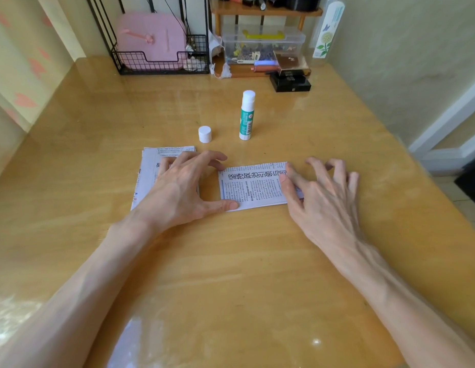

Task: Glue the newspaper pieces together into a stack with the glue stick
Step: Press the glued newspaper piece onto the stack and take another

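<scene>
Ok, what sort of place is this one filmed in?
Probably a home desk or craft corner: a glossy wooden table set against the wall, a black wire organiser at its back, and a clear plastic storage box under a small wooden shelf.

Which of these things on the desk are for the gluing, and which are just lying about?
For the job: glue stick, cap, newspaper piece, newspaper pile.
Lying about: wire basket, clear plastic box, black boxes, bottle.
</scene>
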